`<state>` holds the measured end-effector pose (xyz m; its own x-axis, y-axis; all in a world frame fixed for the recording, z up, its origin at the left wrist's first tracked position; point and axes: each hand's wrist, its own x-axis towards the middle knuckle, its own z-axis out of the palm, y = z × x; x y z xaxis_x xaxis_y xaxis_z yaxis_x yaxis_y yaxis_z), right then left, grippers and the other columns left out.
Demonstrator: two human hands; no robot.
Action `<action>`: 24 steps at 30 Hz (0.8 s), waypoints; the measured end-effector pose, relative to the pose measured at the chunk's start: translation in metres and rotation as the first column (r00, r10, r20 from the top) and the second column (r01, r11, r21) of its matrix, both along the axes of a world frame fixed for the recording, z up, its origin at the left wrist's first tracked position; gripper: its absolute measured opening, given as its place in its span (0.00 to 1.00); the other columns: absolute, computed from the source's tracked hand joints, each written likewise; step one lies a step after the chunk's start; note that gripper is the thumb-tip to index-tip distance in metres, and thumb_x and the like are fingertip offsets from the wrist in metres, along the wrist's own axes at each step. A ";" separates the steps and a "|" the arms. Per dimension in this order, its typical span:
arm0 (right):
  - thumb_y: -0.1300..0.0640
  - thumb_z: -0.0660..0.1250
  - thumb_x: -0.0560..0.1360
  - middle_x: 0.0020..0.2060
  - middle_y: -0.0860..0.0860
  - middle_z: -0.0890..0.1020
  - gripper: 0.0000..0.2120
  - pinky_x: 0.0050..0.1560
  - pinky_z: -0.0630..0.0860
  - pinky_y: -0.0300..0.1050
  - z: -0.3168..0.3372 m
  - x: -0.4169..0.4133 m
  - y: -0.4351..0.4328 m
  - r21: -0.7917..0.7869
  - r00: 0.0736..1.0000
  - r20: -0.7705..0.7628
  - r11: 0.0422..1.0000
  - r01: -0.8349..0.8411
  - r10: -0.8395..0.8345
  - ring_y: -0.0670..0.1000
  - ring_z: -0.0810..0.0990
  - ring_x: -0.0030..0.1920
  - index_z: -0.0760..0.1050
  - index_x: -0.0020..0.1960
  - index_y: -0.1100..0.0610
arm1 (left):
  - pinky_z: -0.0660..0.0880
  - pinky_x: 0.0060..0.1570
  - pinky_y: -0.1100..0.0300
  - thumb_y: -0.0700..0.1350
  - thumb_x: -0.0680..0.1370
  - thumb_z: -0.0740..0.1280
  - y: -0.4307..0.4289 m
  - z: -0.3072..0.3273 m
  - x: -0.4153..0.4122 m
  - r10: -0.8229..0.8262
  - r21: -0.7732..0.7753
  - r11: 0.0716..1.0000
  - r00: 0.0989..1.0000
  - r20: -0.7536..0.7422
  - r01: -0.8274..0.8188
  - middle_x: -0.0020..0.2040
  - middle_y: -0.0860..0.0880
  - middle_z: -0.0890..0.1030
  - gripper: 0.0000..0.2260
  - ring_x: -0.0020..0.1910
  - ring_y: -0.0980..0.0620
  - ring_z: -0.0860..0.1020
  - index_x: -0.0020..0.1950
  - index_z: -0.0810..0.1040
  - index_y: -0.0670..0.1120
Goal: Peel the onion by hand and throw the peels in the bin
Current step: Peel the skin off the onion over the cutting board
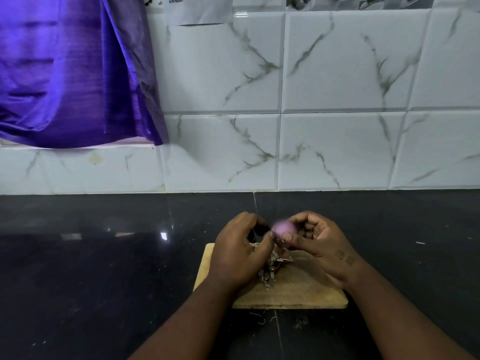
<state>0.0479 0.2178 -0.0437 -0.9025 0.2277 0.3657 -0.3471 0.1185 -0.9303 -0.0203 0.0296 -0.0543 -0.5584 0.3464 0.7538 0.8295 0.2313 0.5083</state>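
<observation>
Onion [283, 228], small and pale purple, is sitting pinched in the fingers of my right hand [320, 245], held up just above the far edge of the wooden cutting board [306, 292]; it is blurred, so I cannot make out its surface clearly. My right thumb is pressing against its near side while the other fingers are curling around behind it. My left hand [237, 258] is closing in beside it, fingertips bent toward the onion's left end and seeming to be gripping a scrap of dry skin there, though the exact contact is too blurred to tell. Under my hands a heap of papery peels [272, 266] is lying on the board, partly hidden by my left palm, and a few thin shreds [259, 318] are lying on the counter just off the board's near edge. The board is resting on the black polished counter [104, 268], which is showing small reflections of light to the left. Behind it the wall of white marble-patterned tiles [337, 87] is rising straight up from the counter's back edge. A purple cloth [65, 74] is hanging at the upper left, well apart from my hands and covering part of the wall. A sheet of paper [200, 9] is stuck to the tiles near the top.
</observation>
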 end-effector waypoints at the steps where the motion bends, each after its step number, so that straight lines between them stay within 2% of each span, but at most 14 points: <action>1: 0.58 0.81 0.66 0.48 0.60 0.87 0.17 0.51 0.84 0.51 -0.001 0.000 0.001 0.017 1.000 0.000 1.000 0.008 -0.008 0.58 0.85 0.48 0.83 0.53 0.59 | 0.76 0.40 0.53 0.48 0.76 0.72 0.000 0.000 0.001 0.009 -0.010 1.000 1.000 -0.019 -0.009 0.42 0.56 0.78 0.03 0.42 0.55 0.77 0.46 0.80 0.50; 6: 0.57 0.82 0.65 0.48 0.58 0.87 0.17 0.52 0.85 0.52 -0.002 0.000 0.002 0.079 1.000 0.006 0.997 0.025 -0.025 0.56 0.86 0.48 0.83 0.52 0.58 | 0.75 0.40 0.56 0.44 0.76 0.73 0.001 0.000 0.001 0.058 -0.037 0.998 0.998 -0.034 -0.059 0.41 0.57 0.78 0.05 0.41 0.55 0.76 0.45 0.78 0.52; 11: 0.59 0.80 0.65 0.48 0.60 0.87 0.18 0.47 0.84 0.47 0.000 -0.001 -0.001 0.025 1.000 -0.011 1.000 0.004 -0.004 0.55 0.86 0.47 0.82 0.53 0.61 | 0.67 0.38 0.67 0.45 0.76 0.71 0.003 0.000 0.002 0.096 -0.121 0.988 0.995 -0.032 -0.099 0.41 0.59 0.74 0.09 0.41 0.57 0.74 0.43 0.73 0.57; 16: 0.60 0.79 0.65 0.49 0.61 0.86 0.16 0.52 0.84 0.52 0.001 -0.001 -0.001 -0.083 0.999 -0.033 0.996 -0.017 0.014 0.57 0.85 0.49 0.82 0.52 0.60 | 0.66 0.36 0.58 0.45 0.76 0.69 0.002 -0.004 -0.001 0.209 -0.147 0.968 0.977 0.038 -0.202 0.39 0.56 0.73 0.09 0.40 0.57 0.72 0.41 0.70 0.55; 20: 0.57 0.81 0.64 0.49 0.60 0.87 0.17 0.52 0.84 0.52 0.000 -0.001 0.000 0.003 1.000 -0.019 1.000 0.023 -0.023 0.57 0.85 0.48 0.83 0.51 0.57 | 0.72 0.40 0.60 0.47 0.78 0.69 0.000 0.000 0.004 0.095 -0.084 0.992 0.995 -0.010 -0.096 0.43 0.58 0.76 0.03 0.43 0.56 0.75 0.47 0.77 0.54; 24: 0.57 0.82 0.64 0.49 0.60 0.87 0.17 0.53 0.84 0.55 -0.002 -0.002 0.001 0.033 1.000 -0.012 0.999 0.026 -0.026 0.61 0.85 0.50 0.83 0.51 0.58 | 0.73 0.40 0.61 0.46 0.78 0.72 0.001 0.001 0.006 0.072 -0.083 0.994 0.995 -0.061 -0.077 0.44 0.59 0.76 0.05 0.43 0.56 0.75 0.49 0.77 0.54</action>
<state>0.0458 0.2190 -0.0462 -0.8919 0.2385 0.3841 -0.3546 0.1582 -0.9215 -0.0144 0.0303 -0.0533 -0.5413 0.3696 0.7553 0.8359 0.3341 0.4355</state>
